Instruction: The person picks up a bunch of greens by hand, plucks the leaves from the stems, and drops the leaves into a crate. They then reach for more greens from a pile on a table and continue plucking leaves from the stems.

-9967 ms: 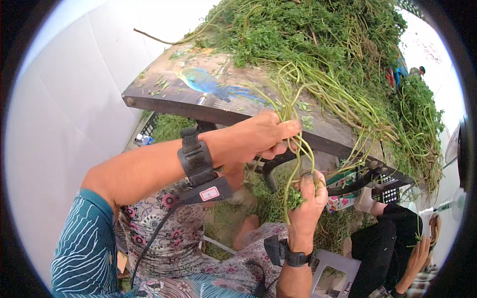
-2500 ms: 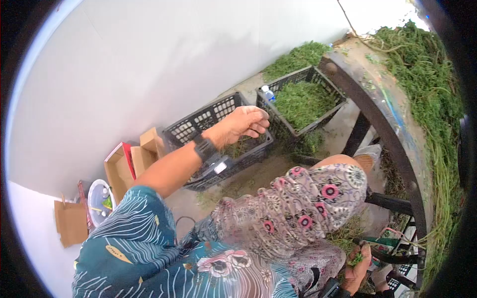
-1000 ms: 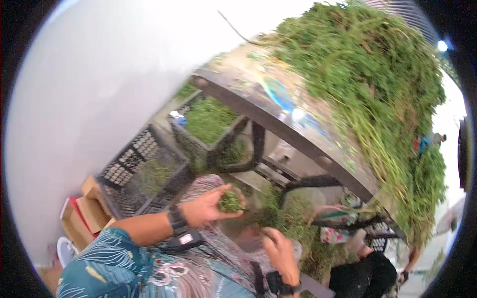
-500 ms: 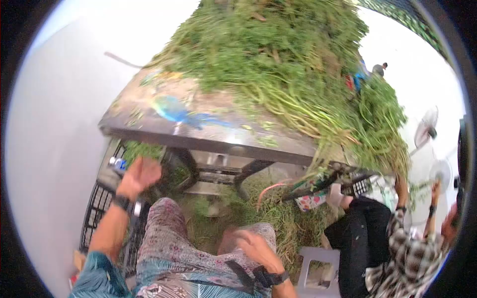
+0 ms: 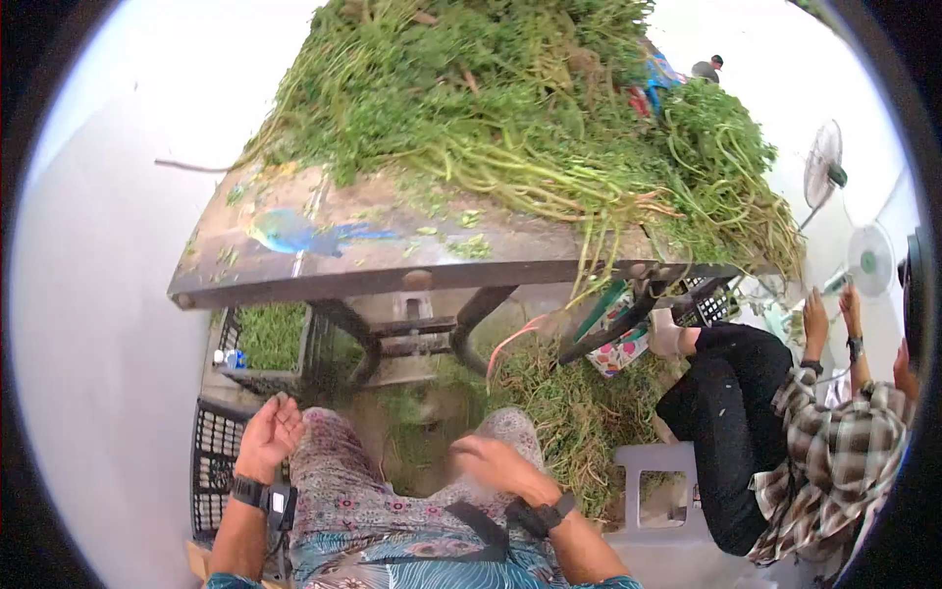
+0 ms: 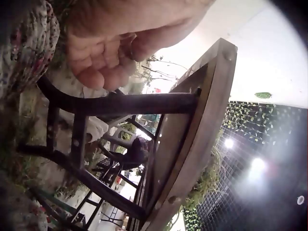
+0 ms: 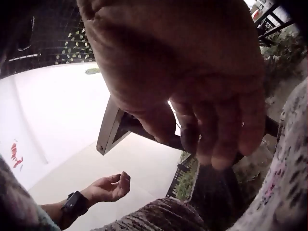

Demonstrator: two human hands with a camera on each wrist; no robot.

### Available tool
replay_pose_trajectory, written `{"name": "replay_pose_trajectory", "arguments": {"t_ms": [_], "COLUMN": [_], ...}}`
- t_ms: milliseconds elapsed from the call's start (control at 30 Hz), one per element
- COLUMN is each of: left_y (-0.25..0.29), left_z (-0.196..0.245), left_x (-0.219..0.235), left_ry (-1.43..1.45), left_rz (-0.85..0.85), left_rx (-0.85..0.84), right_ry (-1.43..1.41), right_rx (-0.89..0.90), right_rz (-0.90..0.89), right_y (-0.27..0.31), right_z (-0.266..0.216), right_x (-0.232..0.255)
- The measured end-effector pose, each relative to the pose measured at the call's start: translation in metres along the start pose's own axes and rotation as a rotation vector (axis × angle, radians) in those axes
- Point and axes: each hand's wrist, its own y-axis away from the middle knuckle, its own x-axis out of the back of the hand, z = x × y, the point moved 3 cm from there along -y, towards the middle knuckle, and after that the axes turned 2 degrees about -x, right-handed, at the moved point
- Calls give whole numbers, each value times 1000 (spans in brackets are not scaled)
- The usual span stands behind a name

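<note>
My left hand (image 5: 270, 432) is raised beside my left knee, palm up, with loosely bent fingers and nothing in them. The left wrist view shows the same bare fingers (image 6: 98, 60) in front of the table's dark legs. Over my lap hovers my right hand (image 5: 496, 464), its relaxed fingers hanging down and holding nothing in the right wrist view. In front of me, a big heap of leafy green stems (image 5: 471, 88) covers most of the wooden table (image 5: 211, 260). Long bare stems (image 5: 549, 182) lie along its near side, some drooping over the edge.
Left of my legs stand a black crate (image 5: 211, 461) and, beyond it, another holding greens (image 5: 270, 339). Discarded stems (image 5: 589, 402) cover the floor on the right. A grey plastic stool (image 5: 653, 456) and a seated person in a checked shirt (image 5: 834, 432) are at the right.
Ten seconds ago both hands gripped green stems. One second ago my left hand held a leafy clump; it then swung left towards the crates and is now without it. The head view has turned back to the table.
</note>
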Motion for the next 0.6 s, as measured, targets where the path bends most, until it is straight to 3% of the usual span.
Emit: {"name": "replay_pose_trajectory", "arguments": {"t_ms": [67,167,300,367,433,533,600], "left_y": [0,-9,-6,-8,-9,-12,-12], "left_z": [1,-2,-14,-19,-19,-18,-16], "left_x": [-12,-16,-16,-6,-6,-16,-29], "left_ry": [-9,-32,-21,-25,-36,-33,-99], "left_rz": [131,-71,1,-72,-79,-44,-63], "left_rx": [19,33,31,50,65,80,40], "right_ry": [-58,-181,-273,-340,-379,-271,-361], "right_rx": [-59,-214,-228,-264,-343,-259,-288], "right_rz": [30,-18,-14,-11,-17,87,64], "right_y": [3,13,14,15,12,16,15], "right_z": [0,8,36,43,43,25,33], "right_x": [8,8,5,6,11,22,17]}}
